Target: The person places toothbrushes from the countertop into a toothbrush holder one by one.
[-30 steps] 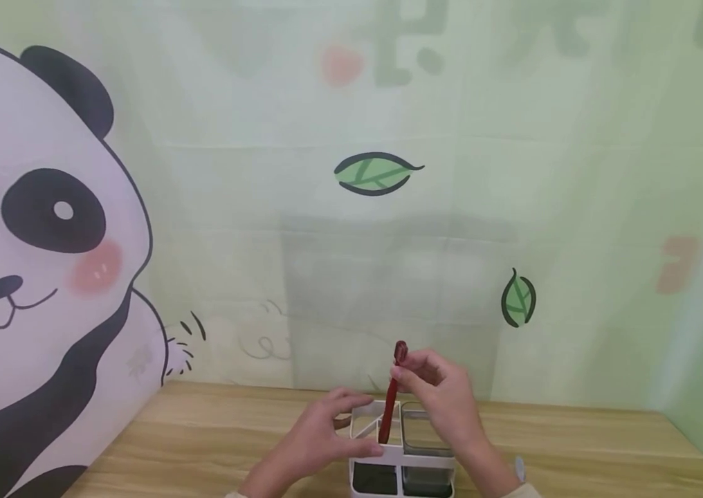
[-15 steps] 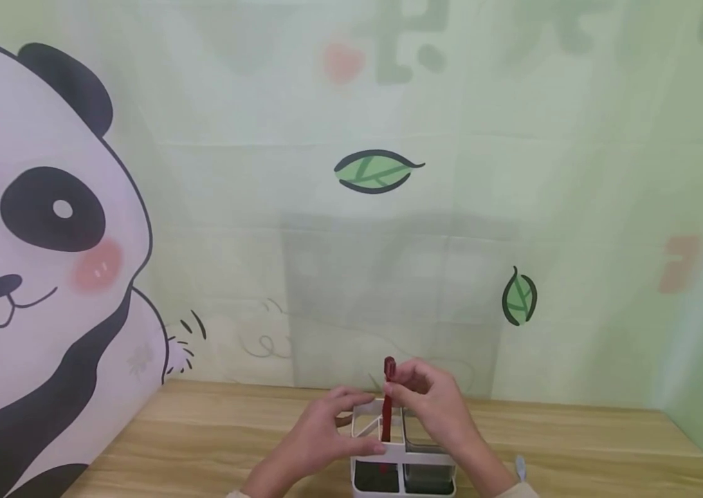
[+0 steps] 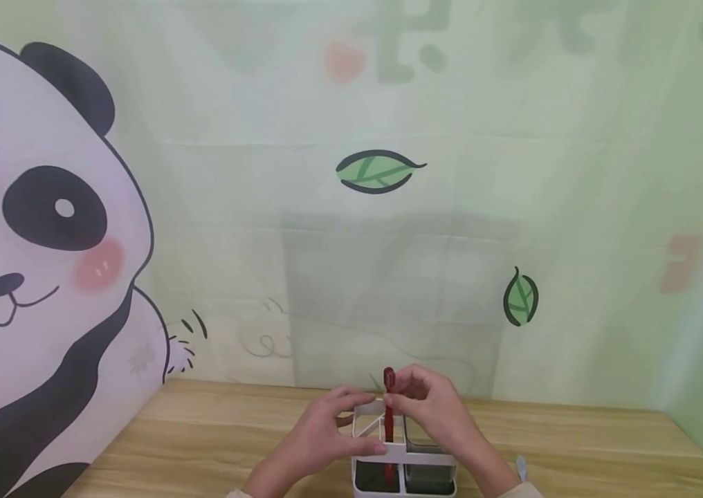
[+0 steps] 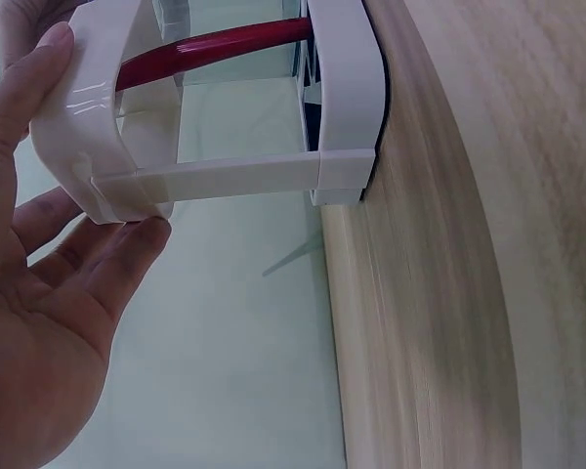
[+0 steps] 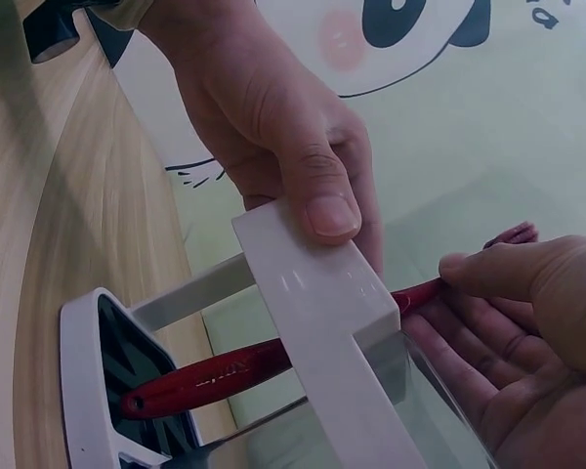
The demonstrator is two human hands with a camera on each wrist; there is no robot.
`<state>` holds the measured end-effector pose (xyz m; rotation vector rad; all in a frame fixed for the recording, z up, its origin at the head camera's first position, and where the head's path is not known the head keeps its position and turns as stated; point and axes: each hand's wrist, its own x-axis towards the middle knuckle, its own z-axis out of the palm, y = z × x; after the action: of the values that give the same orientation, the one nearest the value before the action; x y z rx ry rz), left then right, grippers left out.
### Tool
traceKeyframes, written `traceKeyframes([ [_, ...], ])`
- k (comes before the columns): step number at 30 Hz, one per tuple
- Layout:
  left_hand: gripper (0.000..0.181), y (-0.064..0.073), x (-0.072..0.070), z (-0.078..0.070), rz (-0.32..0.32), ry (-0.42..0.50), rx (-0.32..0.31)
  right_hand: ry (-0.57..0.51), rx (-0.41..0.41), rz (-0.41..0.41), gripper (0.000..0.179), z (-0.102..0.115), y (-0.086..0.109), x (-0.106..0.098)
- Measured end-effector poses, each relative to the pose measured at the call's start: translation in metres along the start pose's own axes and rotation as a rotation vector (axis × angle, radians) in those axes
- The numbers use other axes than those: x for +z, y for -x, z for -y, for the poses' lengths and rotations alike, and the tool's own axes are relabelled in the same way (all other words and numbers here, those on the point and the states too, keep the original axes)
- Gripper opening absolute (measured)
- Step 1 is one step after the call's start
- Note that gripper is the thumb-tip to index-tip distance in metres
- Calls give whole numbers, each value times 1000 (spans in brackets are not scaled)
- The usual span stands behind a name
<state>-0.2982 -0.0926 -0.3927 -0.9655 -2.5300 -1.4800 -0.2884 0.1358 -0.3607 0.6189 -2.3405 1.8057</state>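
Observation:
A red toothbrush stands upright in a compartment of a white toothbrush holder, its head upward. My right hand pinches it just below the head, between thumb and fingers. In the right wrist view the handle passes through the upper frame, and its holed end reaches the dark base. My left hand grips the upper frame from the left, thumb on the front and fingers round the back. The left wrist view shows fingertips under the frame's edge.
A clear cup sits in the holder's right side. A small light-blue tip shows beside the right wrist on the wooden table. Behind rises a pale green cloth with a panda print.
My right hand has moved down and slightly left, lowering the toothbrush through the upper frame; its handle now shows below the front bar. The left hand stays on the holder.

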Motion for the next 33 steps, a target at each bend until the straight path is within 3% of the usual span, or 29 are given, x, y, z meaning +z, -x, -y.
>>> traceKeyframes([
  [33, 60, 0, 1, 1, -16, -3, 26, -48, -58, 37, 22, -2, 1, 2],
])
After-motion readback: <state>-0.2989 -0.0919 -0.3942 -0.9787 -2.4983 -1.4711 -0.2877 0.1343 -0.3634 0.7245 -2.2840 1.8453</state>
